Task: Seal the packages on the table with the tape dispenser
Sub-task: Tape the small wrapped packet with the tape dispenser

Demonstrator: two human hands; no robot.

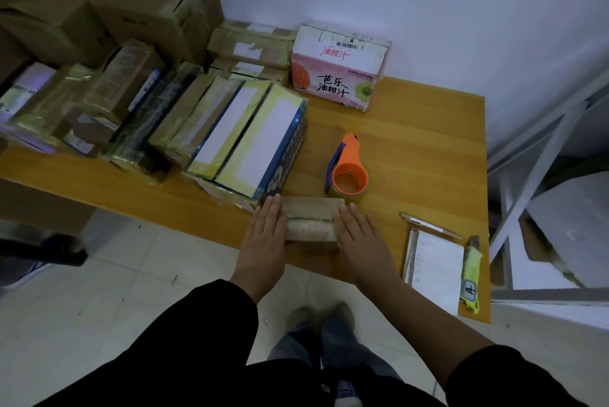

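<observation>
Bracing the box (pixel 311 220) at the near edge of the bench (pixel 412 143), both hands lie flat against it in the head view. The left hand (pixel 265 235) is on its left end and the right hand (pixel 359 235) on its right end, fingers straight and gripping nothing. We judge that this hold squares the box and keeps its flaps closed for taping. The top seam looks untaped, though blur leaves this uncertain. Its contents are hidden.

The dispenser (pixel 349 172) lies on its side just beyond the box, near the right hand. Neither hand touches it.

Just left of the box leans a row of packages (pixel 230 133), already wrapped in yellowish tape. We take these as finished and set aside. A printed carton (pixel 339 67) stands closed at the back, and we cannot see its contents. A pen (pixel 428 225), a pad (pixel 435 268) and a knife (pixel 471 275) lie to the right, apart from the box.
</observation>
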